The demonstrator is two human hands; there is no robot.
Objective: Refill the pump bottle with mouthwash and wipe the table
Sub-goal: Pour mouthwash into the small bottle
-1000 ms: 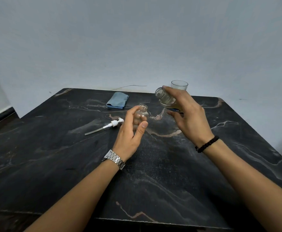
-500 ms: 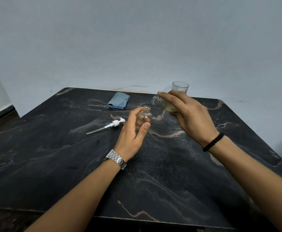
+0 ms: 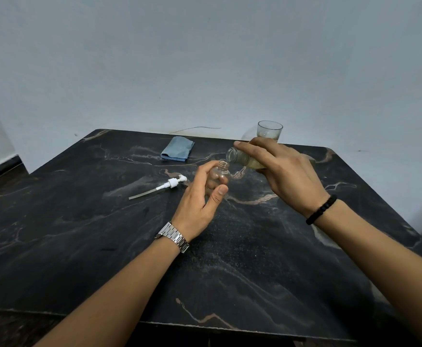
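The right hand (image 3: pixel 284 171) has tipped the mouthwash bottle (image 3: pixel 242 159) further and brought its mouth down, just above the pump bottle's (image 3: pixel 218 175) open neck.

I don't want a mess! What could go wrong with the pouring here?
The small bottle has a narrow neck, so liquid from the tilted bottle in the right hand might miss and wet the table. The left hand holds the small bottle only lightly; it may tip.

Left hand (image 3: pixel 197 200) is gripping the small pump bottle (image 3: pixel 219 174) upright; right hand (image 3: pixel 286 171) is tipping the mouthwash bottle (image 3: pixel 241 158) right at its open neck.
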